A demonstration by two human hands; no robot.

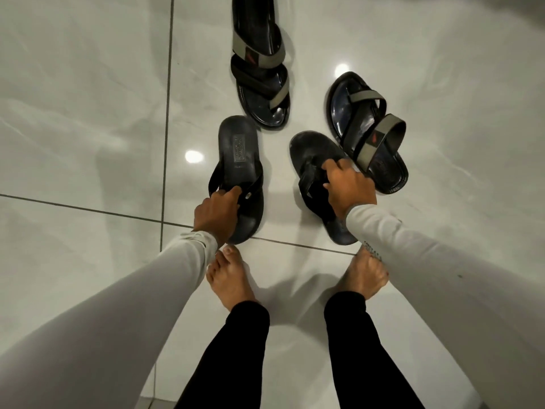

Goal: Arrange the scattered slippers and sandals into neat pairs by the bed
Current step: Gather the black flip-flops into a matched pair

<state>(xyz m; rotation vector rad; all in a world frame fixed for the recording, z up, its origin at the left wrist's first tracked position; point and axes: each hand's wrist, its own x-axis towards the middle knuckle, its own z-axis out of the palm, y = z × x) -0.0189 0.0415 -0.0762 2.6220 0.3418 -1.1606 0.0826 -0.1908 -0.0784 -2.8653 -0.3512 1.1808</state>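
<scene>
Two plain black slippers lie on the white tiled floor just ahead of my bare feet. My left hand (218, 214) grips the strap of the left black slipper (239, 149), whose heel points away from me. My right hand (348, 187) holds the strap of the right black slipper (306, 149), whose toe points away. Farther out lie two black sandals with grey straps: one sandal (259, 69) straight ahead, the other sandal (368, 128) to the right, angled, its heel close to my right hand.
Glossy white floor tiles (88, 113) with dark grout lines spread to the left and right. My bare feet (230, 278) stand just behind the black slippers. No bed is in view.
</scene>
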